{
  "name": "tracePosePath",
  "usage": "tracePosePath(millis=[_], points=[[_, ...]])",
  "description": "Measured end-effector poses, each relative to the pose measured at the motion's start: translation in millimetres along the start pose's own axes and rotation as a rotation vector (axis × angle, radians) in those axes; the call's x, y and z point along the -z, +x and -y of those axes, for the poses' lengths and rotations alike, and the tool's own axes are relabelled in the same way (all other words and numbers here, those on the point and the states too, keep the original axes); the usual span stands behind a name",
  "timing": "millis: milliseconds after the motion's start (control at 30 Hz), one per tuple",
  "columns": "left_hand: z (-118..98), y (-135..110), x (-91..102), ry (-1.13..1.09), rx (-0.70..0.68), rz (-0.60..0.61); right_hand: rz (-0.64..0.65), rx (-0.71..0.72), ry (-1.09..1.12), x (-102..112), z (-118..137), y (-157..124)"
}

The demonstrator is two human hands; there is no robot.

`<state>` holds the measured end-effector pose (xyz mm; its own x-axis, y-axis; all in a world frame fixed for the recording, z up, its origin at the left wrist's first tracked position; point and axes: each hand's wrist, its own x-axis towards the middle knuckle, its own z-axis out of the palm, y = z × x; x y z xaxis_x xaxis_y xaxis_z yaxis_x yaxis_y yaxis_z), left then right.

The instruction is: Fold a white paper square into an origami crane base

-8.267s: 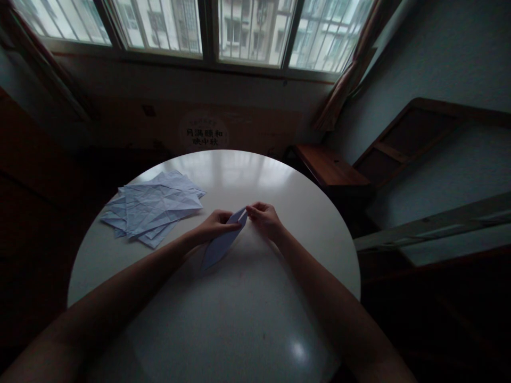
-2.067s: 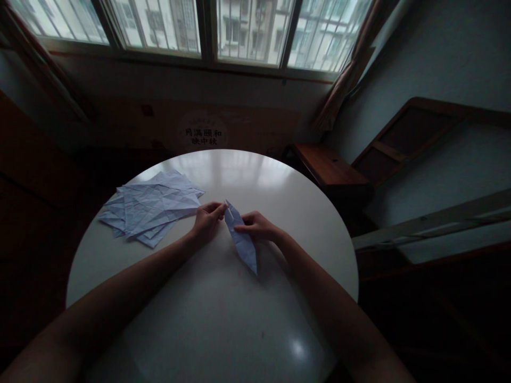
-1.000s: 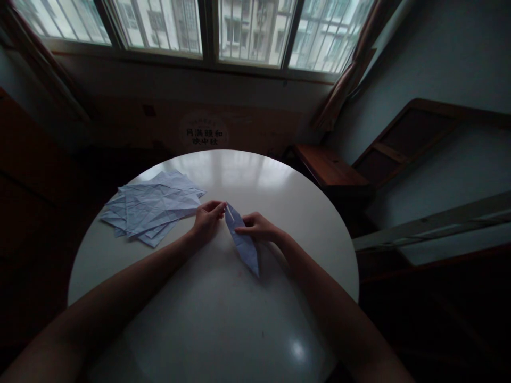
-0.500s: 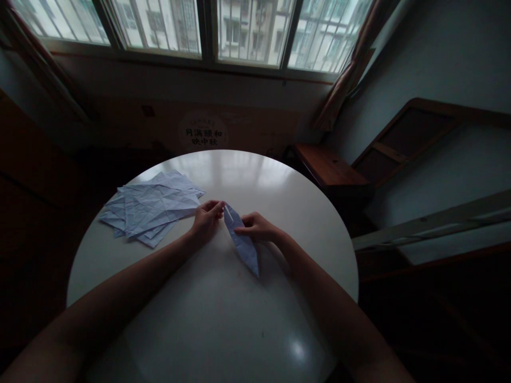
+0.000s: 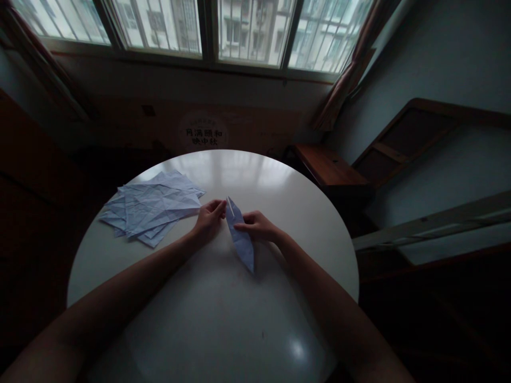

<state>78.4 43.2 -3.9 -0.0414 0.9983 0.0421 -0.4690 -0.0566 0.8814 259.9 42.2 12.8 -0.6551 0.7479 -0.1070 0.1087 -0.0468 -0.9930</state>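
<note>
A pale blue folded paper (image 5: 241, 239), long and pointed at both ends, lies on the round white table (image 5: 223, 314) near its middle. My left hand (image 5: 209, 217) pinches the paper's far tip, where a thin flap stands up. My right hand (image 5: 257, 227) presses its fingers on the paper's middle from the right. Both forearms rest on the tabletop.
A loose pile of creased pale sheets (image 5: 154, 205) lies on the table's left side. Beyond the far edge are a dark wall and a barred window (image 5: 207, 26). A wooden bench (image 5: 329, 167) and a leaning wooden frame (image 5: 419, 138) stand to the right.
Eight seconds ago the paper pointed toward the near left; it has since been turned to point near right. In the last second, the hands and paper barely shifted.
</note>
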Motion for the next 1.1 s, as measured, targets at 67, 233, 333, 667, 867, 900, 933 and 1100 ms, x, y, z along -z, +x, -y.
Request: tracePosePath(millis=[67, 233, 333, 667, 867, 900, 933, 1100], points=[[1.8, -1.1, 0.1, 0.04, 0.006, 0.042, -0.052, 0.014, 0.021, -1.3, -0.5, 1.1], [1.6, -5.7, 0.6, 0.134, 0.006, 0.132, -0.115, 0.053, 0.02, -2.6, -2.8, 4.4], [-1.8, -8.2, 0.2, 0.185, -0.009, 0.14, -0.105, 0.063, -0.007, -1.7, -5.2, 5.8], [2.7, -6.6, 2.3, 0.164, 0.03, 0.173, -0.06, 0.041, 0.022, -0.8, -3.4, 4.0], [1.8, -7.4, 2.6, 0.176, 0.031, 0.138, -0.032, 0.006, 0.04, -0.8, -8.0, 4.7], [1.6, -7.4, 2.9, 0.176, 0.028, 0.142, -0.029, 0.004, 0.037, -0.5, -8.7, 4.9], [1.5, -7.4, 3.3, 0.179, 0.023, 0.149, -0.025, 0.004, 0.033, -0.1, -9.1, 5.0], [2.9, -6.7, 4.4, 0.188, 0.017, 0.187, -0.011, 0.004, 0.041, 1.8, -8.0, 4.5]])
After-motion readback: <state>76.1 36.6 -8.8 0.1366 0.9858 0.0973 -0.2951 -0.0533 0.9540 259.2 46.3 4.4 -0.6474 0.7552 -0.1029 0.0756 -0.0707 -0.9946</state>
